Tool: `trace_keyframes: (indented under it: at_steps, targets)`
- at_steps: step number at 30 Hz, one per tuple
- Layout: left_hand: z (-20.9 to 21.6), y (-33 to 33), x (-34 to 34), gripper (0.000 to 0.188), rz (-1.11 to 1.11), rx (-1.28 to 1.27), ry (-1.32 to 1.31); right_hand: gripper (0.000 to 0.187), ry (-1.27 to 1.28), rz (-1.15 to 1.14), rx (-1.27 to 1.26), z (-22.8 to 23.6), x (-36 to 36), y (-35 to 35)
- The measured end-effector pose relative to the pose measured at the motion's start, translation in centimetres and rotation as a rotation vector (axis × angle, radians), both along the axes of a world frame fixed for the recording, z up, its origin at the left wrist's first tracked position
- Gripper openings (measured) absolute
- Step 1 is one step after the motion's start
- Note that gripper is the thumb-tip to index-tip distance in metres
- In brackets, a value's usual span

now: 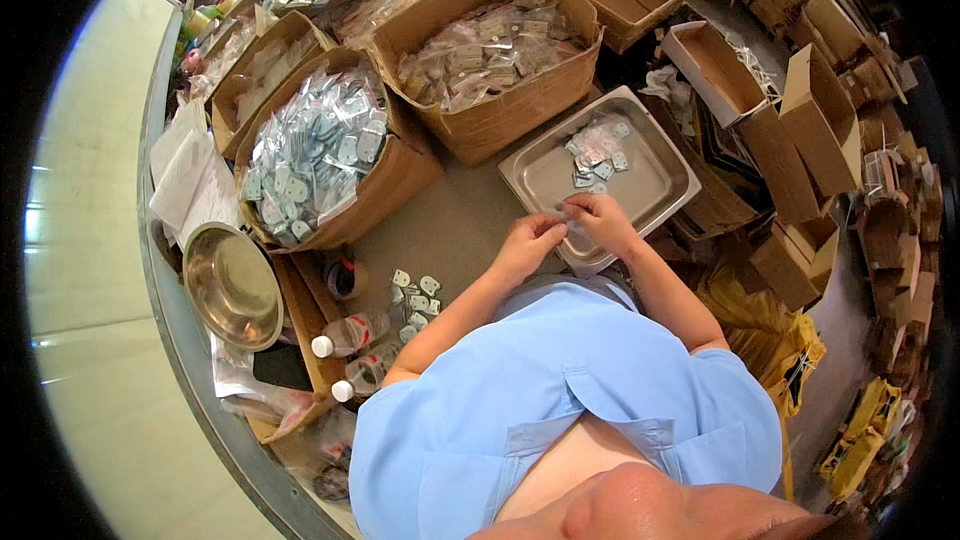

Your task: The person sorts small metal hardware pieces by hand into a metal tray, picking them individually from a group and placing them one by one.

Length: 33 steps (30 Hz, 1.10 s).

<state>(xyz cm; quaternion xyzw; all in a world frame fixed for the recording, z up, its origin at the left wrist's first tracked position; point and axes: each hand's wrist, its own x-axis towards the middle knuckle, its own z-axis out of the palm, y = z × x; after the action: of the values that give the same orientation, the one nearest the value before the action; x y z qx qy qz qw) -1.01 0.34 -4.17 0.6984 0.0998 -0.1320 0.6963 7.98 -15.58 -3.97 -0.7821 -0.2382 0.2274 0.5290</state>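
Both my hands meet over the near-left corner of a shallow steel tray [652, 180]. My left hand [527, 244] is closed in a pinch, and my right hand [598, 221] pinches from the other side. Between their fingertips is a small clear plastic bag [571, 227], partly hidden by the fingers; its contents are too small to make out. Farther back in the tray lies a loose pile of small metal plates [598, 152] with holes, some under clear plastic. More such plates [416, 298] lie on the table left of my left forearm.
A cardboard box [395, 175] heaped with metal plates stands left, beside another box [490, 125] of bagged parts. A steel bowl [232, 285] and two clear bottles [352, 334] are near left. Cardboard boxes [815, 120] crowd the right, with yellow strapping [800, 365] below.
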Motion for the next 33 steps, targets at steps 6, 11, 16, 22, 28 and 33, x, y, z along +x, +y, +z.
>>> trace_keyframes:
  at_steps: [6,11,16,22,28,33]
  targets:
    - [0.7,-0.1,0.6,0.018,0.287,-0.294,0.028,0.019,0.164,-0.170,0.151,2.8,-1.4,1.1]
    - [0.5,0.5,0.6,0.016,0.166,-0.555,0.073,0.017,-0.002,-0.102,0.106,2.4,-1.5,1.3]
    - [0.5,0.4,0.2,0.014,0.242,-0.466,0.007,0.028,-0.798,-0.269,0.007,4.3,-2.3,1.5]
    - [3.2,0.5,0.0,0.014,0.268,-0.178,-0.216,0.036,-0.384,-0.047,0.177,5.5,-3.4,1.3]
    - [4.7,0.9,-0.4,0.014,0.193,0.169,-0.363,0.022,-0.065,-0.119,0.178,5.9,-3.1,0.9]
    - [5.1,0.4,-0.5,0.015,0.203,0.148,-0.336,0.025,-0.011,-0.166,0.304,5.3,-2.8,0.9]
